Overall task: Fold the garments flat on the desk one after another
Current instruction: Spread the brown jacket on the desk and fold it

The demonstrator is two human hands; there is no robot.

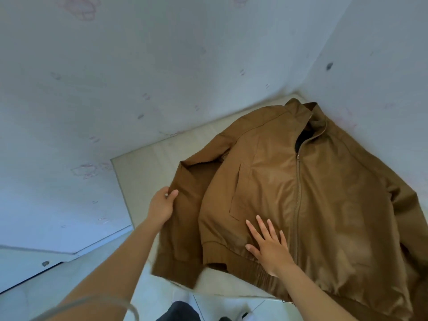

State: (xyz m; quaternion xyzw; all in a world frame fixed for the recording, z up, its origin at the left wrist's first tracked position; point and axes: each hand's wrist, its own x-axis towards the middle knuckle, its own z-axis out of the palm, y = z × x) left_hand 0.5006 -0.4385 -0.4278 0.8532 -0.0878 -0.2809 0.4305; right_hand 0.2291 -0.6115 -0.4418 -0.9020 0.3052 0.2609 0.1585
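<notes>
desk [148,165] is jammed into a corner, so the back wall [115,77] and side wall [382,54] box it in on two sides. jacket [324,193] eats most of the top, collar near the corner. bare room is just a strip along the left edge and a small patch at the front under the hem

jacket [324,193] right sleeve cut off by frame edge — desk [148,163] mostly hidden beneath it

plain brown jacket [301,193], pale beige desk [143,167], white walls [115,66] with faint pink marks
</notes>
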